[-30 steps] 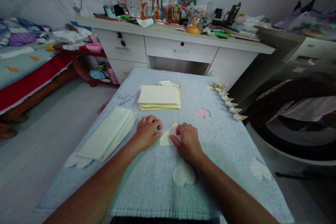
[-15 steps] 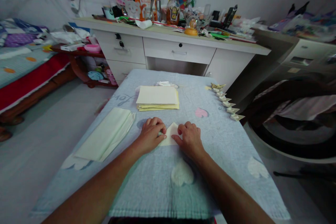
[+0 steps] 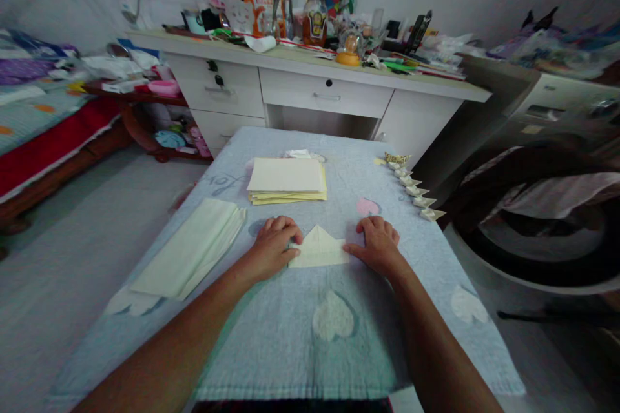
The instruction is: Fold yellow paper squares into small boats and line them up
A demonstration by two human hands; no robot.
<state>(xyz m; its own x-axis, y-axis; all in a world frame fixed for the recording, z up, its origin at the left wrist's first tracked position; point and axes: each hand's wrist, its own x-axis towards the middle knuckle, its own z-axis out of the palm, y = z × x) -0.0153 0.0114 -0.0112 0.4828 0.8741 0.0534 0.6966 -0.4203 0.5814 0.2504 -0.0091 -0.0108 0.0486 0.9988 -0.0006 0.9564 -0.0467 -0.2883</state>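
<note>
A folded sheet of cream paper (image 3: 318,251) lies flat on the cloth between my hands. It has a pointed peak at the top and a straight band along the bottom. My left hand (image 3: 276,244) holds the left end, thumb and curled fingers close around it. At the other end is my right hand (image 3: 378,244), its thumb tip touching the corner and its fingers apart from the thumb. Several small folded paper boats (image 3: 417,191) stand in a row at the table's right edge, with a patterned one (image 3: 397,159) at the far end.
Behind the hands sits a stack of cream and yellow paper (image 3: 287,175). Folded pale sheets (image 3: 186,248) lie on the left. The table wears a blue cloth (image 3: 271,335). A cluttered white desk (image 3: 314,80) stands beyond, and a washing machine (image 3: 552,100) to the right.
My right hand has moved right, from over the paper to its right corner, uncovering the whole folded shape. My left hand stays at the left end. The view has shifted slightly.
</note>
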